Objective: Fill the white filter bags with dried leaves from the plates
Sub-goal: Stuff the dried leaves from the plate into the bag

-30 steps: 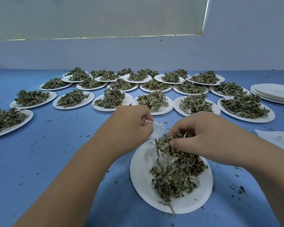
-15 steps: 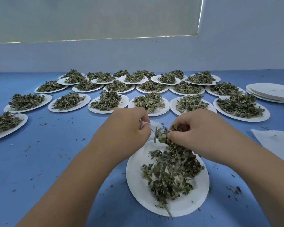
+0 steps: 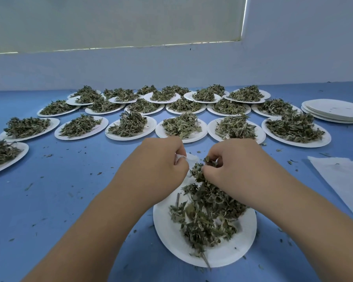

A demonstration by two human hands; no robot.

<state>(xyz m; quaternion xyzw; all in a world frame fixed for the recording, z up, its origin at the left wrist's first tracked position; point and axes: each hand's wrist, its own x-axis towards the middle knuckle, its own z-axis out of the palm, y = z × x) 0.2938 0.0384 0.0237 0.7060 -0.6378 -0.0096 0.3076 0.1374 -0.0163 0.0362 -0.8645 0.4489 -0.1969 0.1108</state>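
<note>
At the centre of the frame, the left hand point(image 3: 161, 157) was curled round a white filter bag point(image 3: 191, 158), mostly hidden by its fingers. Just beside it, the right hand point(image 3: 232, 161) pinched a tuft of dried leaves point(image 3: 198, 173) at the bag. Below them, a white plate point(image 3: 171, 239) with a leaf pile point(image 3: 208, 212) sat on the blue counter point(image 3: 69, 200). Rows of heaped plates point(image 3: 130, 127) filled the middle band of the frame.

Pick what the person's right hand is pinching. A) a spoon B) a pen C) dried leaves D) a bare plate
C: the right hand pinches a clump of dried leaves above the near plate, next to the white bag that the left hand holds.
</note>
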